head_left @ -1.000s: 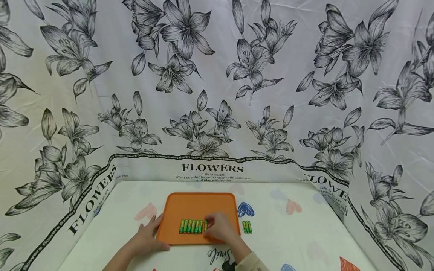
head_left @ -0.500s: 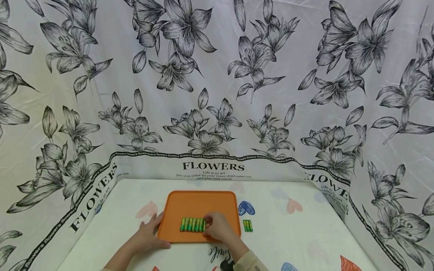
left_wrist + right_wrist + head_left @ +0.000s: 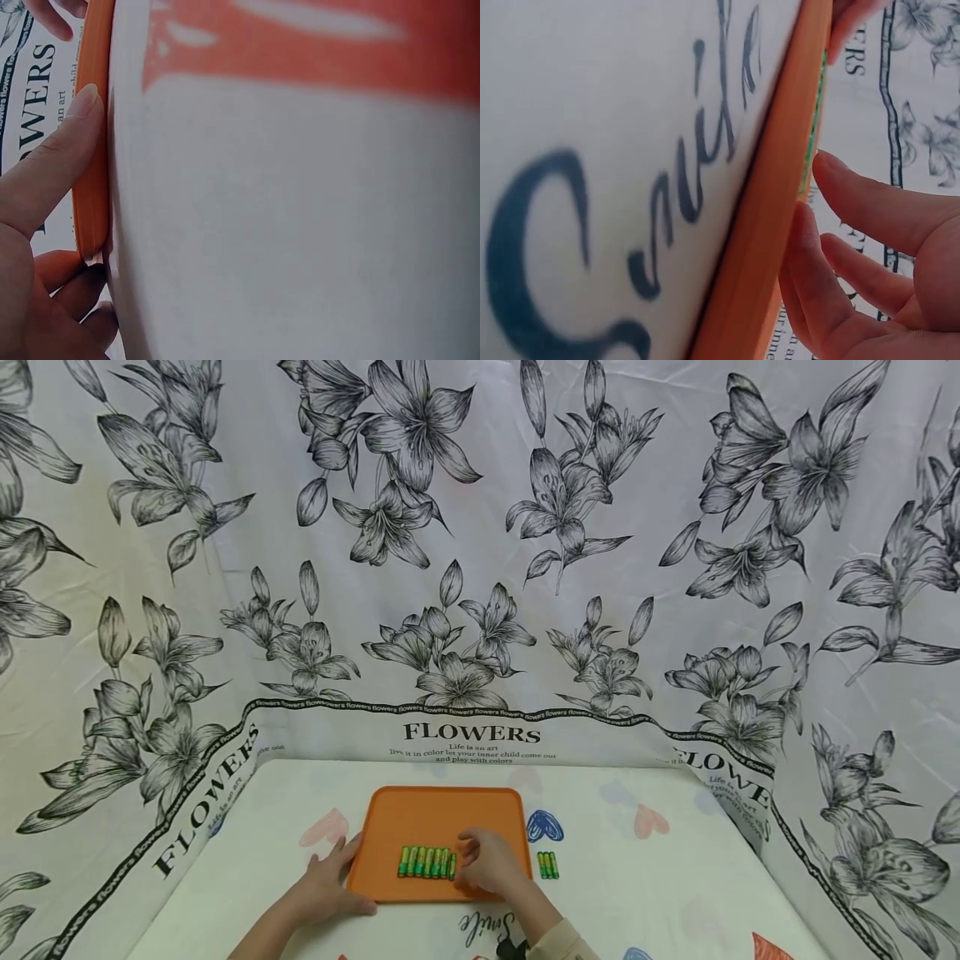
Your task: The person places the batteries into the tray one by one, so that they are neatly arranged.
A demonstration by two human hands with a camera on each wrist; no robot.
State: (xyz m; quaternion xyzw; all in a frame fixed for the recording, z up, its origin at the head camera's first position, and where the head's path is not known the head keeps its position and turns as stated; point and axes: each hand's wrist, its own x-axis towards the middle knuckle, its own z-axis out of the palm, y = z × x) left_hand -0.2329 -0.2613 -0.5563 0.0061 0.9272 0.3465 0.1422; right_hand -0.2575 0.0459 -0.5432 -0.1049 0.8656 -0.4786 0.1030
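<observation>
An orange tray (image 3: 442, 814) lies on the table, its front wall (image 3: 91, 202) close up in the left wrist view. Several green batteries (image 3: 423, 862) stand side by side in a row near the tray's front; the rightmost looks slimmer. My left hand (image 3: 322, 887) holds the tray's front left corner, thumb along the front wall, fingers at the left side. My right hand (image 3: 491, 864) is over the tray just right of the row, thumb and fingers apart, nothing between them. Only a green sliver of the batteries (image 3: 814, 127) shows past the rim in the right wrist view.
Three more green batteries (image 3: 548, 865) lie together on the table to the right of the tray. The white tablecloth (image 3: 637, 885) has printed hearts and the word "Smile". A flower-printed cloth (image 3: 480, 527) surrounds the table at the back and sides.
My right hand has brought a battery left to the end of the row and let go of it, then drawn slightly right with fingers spreading. The left hand stays at the tray corner.
</observation>
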